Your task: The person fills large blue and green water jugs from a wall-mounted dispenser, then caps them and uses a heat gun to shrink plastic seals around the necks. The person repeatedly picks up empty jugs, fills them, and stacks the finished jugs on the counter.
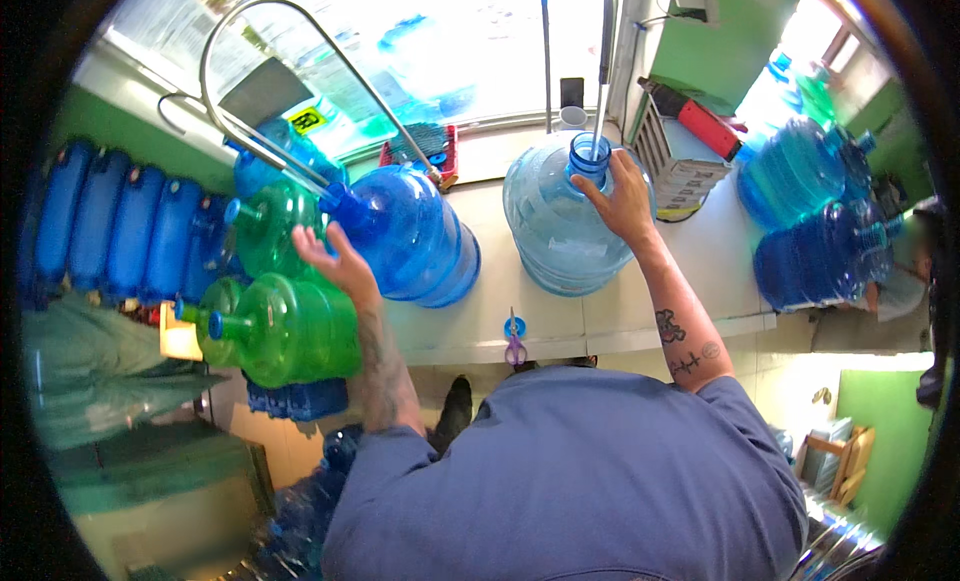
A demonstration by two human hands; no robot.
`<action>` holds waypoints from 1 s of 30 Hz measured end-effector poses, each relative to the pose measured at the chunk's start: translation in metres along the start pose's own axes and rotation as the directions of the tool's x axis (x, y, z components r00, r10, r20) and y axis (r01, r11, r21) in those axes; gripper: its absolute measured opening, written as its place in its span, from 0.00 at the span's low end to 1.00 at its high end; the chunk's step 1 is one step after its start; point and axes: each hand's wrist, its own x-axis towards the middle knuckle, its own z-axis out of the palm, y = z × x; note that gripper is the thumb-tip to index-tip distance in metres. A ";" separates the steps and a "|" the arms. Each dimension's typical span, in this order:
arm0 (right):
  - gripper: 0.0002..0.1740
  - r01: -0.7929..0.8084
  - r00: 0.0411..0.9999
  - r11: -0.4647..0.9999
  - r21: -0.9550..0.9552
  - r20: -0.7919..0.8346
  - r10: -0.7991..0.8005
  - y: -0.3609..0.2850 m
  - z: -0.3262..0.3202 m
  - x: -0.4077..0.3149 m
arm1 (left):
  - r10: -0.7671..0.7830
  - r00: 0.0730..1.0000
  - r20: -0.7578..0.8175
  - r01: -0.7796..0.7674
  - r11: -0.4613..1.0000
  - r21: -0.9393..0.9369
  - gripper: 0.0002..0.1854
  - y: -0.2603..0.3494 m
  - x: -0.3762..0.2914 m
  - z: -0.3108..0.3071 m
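My right hand [624, 198] grips the neck of a pale blue water jug [570, 236] standing upright on the counter, thumb on the near side and fingers on the right. A thin metal tube [598, 119] comes down into this jug's uncapped mouth. Beside the neck of a darker blue water jug [420, 236], my left hand [341, 262] is raised with spread fingers and nothing in it. A bent steel pipe [300, 10] arches over, one end reaching that jug's neck. Purple-handled scissors [515, 348] lie across a blue cap [520, 327] at the counter's front edge.
Green jugs [300, 329] lie sideways at left, near a row of slim blue containers [127, 228]. More blue jugs [817, 254] lie at right. A red-and-black tool [697, 123] rests on a grey box [675, 153]. A red basket [450, 157] sits by the window.
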 end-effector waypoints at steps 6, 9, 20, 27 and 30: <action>0.25 0.025 1.000 1.000 -0.006 -0.008 -0.025 0.014 0.009 -0.007 | 0.212 0.668 0.713 0.251 0.839 -0.483 0.45 0.159 -0.083 0.040; 0.25 0.199 0.980 0.964 -0.177 0.029 -0.197 0.015 0.013 -0.005 | 0.673 0.410 0.616 0.382 0.486 -0.786 0.54 0.256 -0.099 0.038; 0.26 -0.033 0.999 0.997 -0.072 -0.014 0.032 -0.004 0.008 -0.005 | 0.875 0.315 0.368 0.579 0.130 -0.805 0.61 0.308 -0.079 0.023; 0.26 -0.024 1.000 0.997 -0.067 -0.016 0.023 0.001 0.007 -0.007 | 0.810 0.314 0.496 0.720 0.138 -0.681 0.75 0.270 -0.082 0.038; 0.29 0.067 0.993 0.988 -0.142 -0.084 -0.080 0.004 0.009 -0.006 | 0.587 0.380 0.715 0.468 0.545 -0.696 0.57 0.208 -0.081 0.063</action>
